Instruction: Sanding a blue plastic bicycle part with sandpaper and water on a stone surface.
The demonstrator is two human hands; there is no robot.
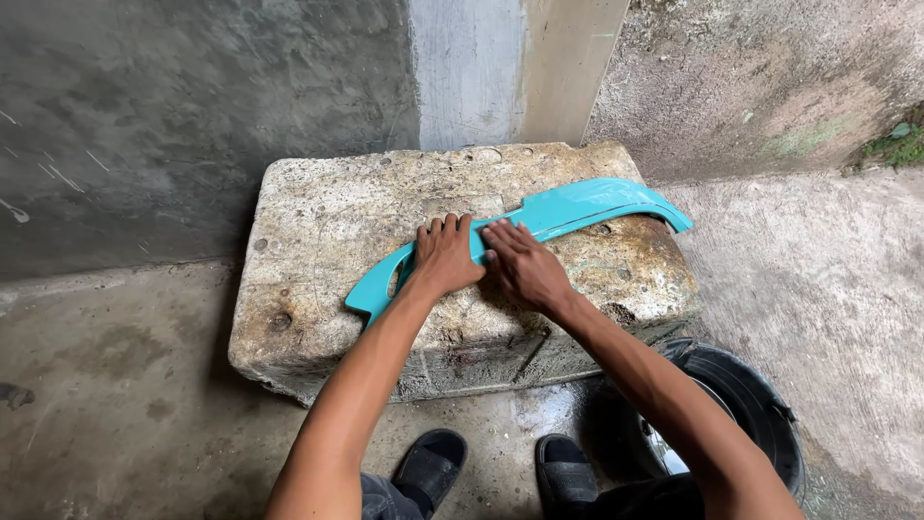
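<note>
Teal panel [539,226] under both flat hands [445,255]

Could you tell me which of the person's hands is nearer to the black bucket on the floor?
Right. The right hand rests on the turquoise panel on the stone block, up and left of the black bucket; the left hand lies beside it, farther left.

Soft, even daylight fills a sharp view, brighter on the right, with a dim grey wall [192,125] at left, faint shadows under the arms and slight wide-angle bending at the edges.
</note>
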